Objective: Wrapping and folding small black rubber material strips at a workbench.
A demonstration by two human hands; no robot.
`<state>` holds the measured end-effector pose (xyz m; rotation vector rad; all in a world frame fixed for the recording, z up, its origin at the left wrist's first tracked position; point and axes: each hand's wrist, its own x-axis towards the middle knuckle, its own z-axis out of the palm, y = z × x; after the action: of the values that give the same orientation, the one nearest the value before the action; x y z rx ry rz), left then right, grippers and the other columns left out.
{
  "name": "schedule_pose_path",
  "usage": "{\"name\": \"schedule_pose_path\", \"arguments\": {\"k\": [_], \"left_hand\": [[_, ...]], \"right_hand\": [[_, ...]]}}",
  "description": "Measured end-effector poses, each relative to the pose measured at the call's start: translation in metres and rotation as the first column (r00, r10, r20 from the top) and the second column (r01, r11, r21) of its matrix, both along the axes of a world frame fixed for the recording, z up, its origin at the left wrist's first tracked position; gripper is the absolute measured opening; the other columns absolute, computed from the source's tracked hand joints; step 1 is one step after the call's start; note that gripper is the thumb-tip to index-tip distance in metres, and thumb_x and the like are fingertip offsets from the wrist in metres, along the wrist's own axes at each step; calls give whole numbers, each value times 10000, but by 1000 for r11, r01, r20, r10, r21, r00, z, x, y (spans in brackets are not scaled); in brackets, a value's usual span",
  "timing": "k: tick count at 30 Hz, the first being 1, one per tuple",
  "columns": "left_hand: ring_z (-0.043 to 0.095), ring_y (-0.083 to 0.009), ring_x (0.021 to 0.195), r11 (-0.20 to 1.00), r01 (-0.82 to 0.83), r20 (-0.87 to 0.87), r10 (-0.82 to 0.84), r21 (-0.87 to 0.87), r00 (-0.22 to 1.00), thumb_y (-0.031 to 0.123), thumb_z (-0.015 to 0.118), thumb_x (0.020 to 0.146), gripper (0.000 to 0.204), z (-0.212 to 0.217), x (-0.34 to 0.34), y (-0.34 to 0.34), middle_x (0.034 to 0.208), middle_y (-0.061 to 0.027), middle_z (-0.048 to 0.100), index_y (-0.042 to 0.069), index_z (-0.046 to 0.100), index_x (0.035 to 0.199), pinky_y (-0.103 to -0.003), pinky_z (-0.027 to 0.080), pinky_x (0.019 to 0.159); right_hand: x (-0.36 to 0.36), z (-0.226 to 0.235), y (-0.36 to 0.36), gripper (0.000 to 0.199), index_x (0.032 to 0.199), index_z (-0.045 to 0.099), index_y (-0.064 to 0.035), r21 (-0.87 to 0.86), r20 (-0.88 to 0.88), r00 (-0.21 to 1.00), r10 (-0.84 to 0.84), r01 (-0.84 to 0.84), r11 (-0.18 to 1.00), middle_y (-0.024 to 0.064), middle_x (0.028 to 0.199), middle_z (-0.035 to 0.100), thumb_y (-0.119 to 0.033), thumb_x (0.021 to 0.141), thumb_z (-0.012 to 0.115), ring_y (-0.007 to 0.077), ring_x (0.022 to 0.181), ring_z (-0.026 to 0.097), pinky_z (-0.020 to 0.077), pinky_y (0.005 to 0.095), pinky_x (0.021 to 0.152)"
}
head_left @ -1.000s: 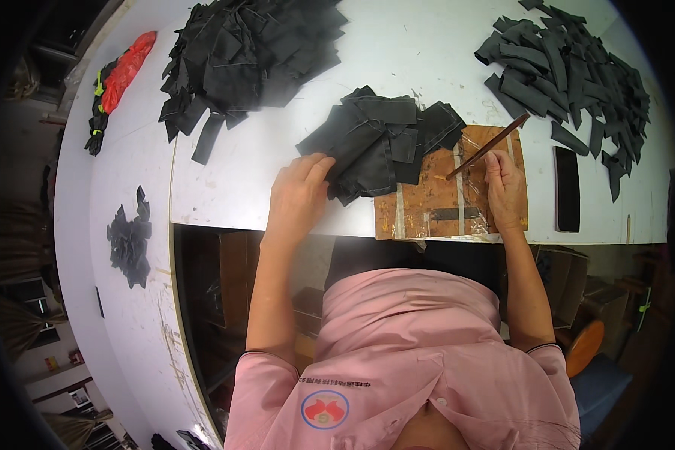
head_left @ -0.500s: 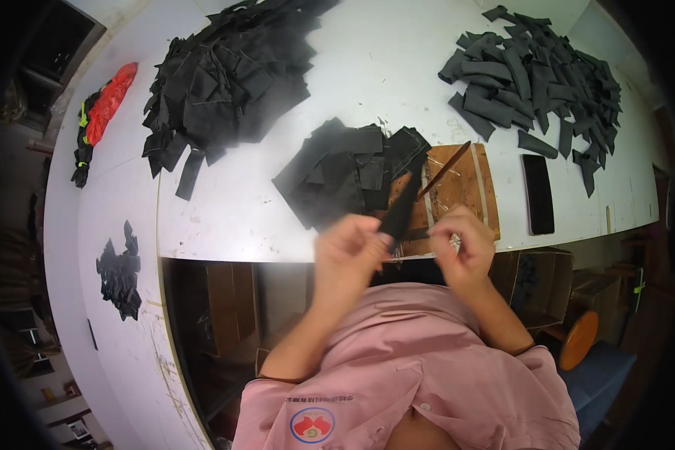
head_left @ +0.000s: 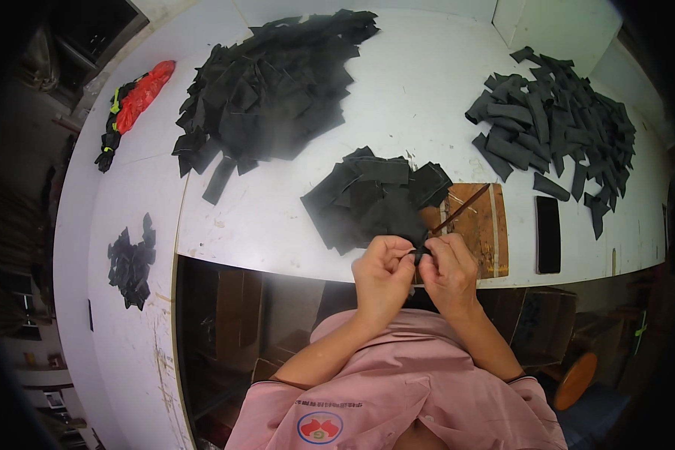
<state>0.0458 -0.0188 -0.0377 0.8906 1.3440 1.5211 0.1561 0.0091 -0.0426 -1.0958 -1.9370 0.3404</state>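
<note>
At the table's front edge, both hands meet over a small dark fabric piece [head_left: 419, 255]. My left hand [head_left: 385, 271] pinches one side of it between thumb and fingers. From the other side my right hand [head_left: 450, 274] is closed on the same piece, its fingertips nearly touching the left thumb. Most of the piece is hidden by my fingers. Just beyond lies a stack of flat black fabric pieces [head_left: 367, 196]. A wooden board [head_left: 487, 236] sits beside the stack, with a thin brown stick [head_left: 463, 207] slanting over it.
A large heap of black fabric pieces [head_left: 266, 97] lies at the far left, and folded or tubular dark pieces [head_left: 555, 124] pile up at the right. A black phone [head_left: 547, 234] rests right of the board. Further left are a red plastic bag [head_left: 144, 96] and a small dark heap [head_left: 133, 262].
My right hand, apart from the left before, has come in and closed on the fabric piece that the left hand holds. The whole view has shifted slightly.
</note>
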Motion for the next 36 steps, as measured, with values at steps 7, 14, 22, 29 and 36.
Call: {"name": "schedule_pose_path", "arguments": {"k": [7, 14, 22, 29, 36], "left_hand": [[408, -10, 491, 833, 553, 513, -480, 12, 712, -67, 545, 705, 224, 17, -30, 9, 661, -1, 544, 16, 483, 903, -145, 248, 412], [480, -34, 553, 986, 160, -68, -162, -46, 984, -60, 534, 696, 196, -3, -2, 6, 676, -22, 557, 4, 528, 881, -167, 367, 483], [402, -36, 397, 890, 455, 479, -393, -16, 785, -59, 467, 762, 181, 9, -15, 10, 671, -37, 549, 2, 497, 930, -185, 287, 346], [380, -37, 467, 868, 490, 146, -497, 82, 855, -68, 537, 737, 405, 47, 4, -4, 746, -27, 515, -12, 445, 1128, -144, 319, 452], [416, -36, 499, 945, 193, -223, -135, 264, 966, -37, 559, 767, 148, 53, 15, 10, 884, -87, 564, -23, 539, 912, -142, 335, 455]], "right_hand": [[17, -3, -1, 88, 757, 588, 26, -507, -590, 806, 39, -407, 760, 22, 724, 505, 38, 673, 611, 81, 571, 459, 357, 188, 502], [13, -1, -5, 65, 760, 554, -33, -449, -838, 293, -459, -850, 277, -26, 653, 461, -80, 803, 565, 62, 542, 400, 315, 191, 489], [21, -6, 3, 108, 709, 514, -37, -583, -723, 684, -98, -527, 619, -33, 685, 433, -61, 814, 506, 38, 631, 404, 323, 178, 561], [31, 12, 3, 102, 765, 518, -20, -414, -895, 438, -88, -739, 531, 0, 883, 512, -69, 848, 483, 49, 735, 440, 357, 180, 661], [25, 60, 11, 127, 767, 505, -8, -66, -410, 903, 131, -173, 983, 109, 766, 525, -1, 695, 608, 220, 620, 522, 434, 293, 549]]}}
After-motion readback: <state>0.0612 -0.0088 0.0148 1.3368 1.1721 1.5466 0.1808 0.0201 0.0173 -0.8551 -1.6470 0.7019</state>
